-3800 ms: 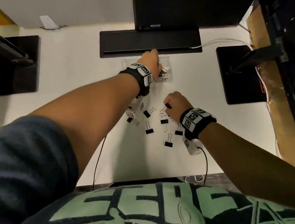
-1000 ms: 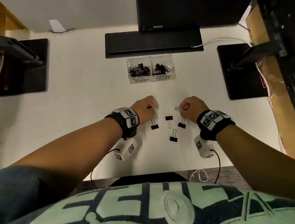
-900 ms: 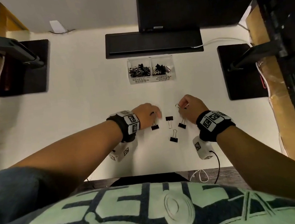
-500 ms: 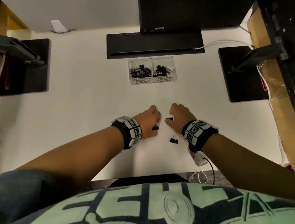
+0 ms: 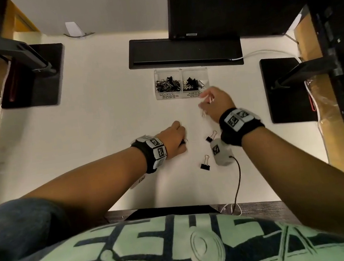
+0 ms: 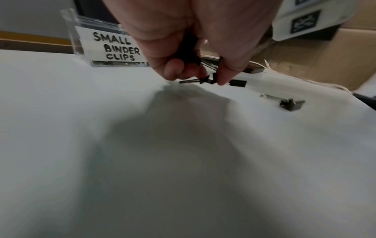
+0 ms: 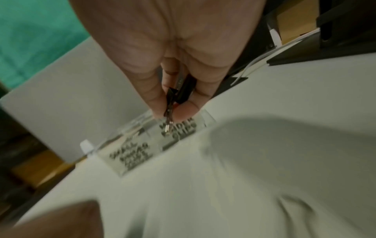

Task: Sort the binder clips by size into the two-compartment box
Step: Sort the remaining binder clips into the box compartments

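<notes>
An office desk setup: a white table (image 5: pixel 105 121) carrying a black monitor (image 5: pixel 234 12), black keyboard (image 5: pixel 183 52), flat black monitor-arm bases (image 5: pixel 32 78) and stationery.

White table (image 5: pixel 105 121): clear two-compartment box (image 5: pixel 183 96) at centre; two loose binder clips (image 5: pixel 205 163) lie nearer than it; keyboard (image 5: pixel 183 52) behind.

Right hand (image 5: pixel 217 103) hides the box's (image 5: pixel 163 97) label, seemingly "medium".

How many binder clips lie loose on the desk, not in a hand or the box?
2: one clip beside the right wrist, another clip nearer the person. Hands may hide more.
</notes>
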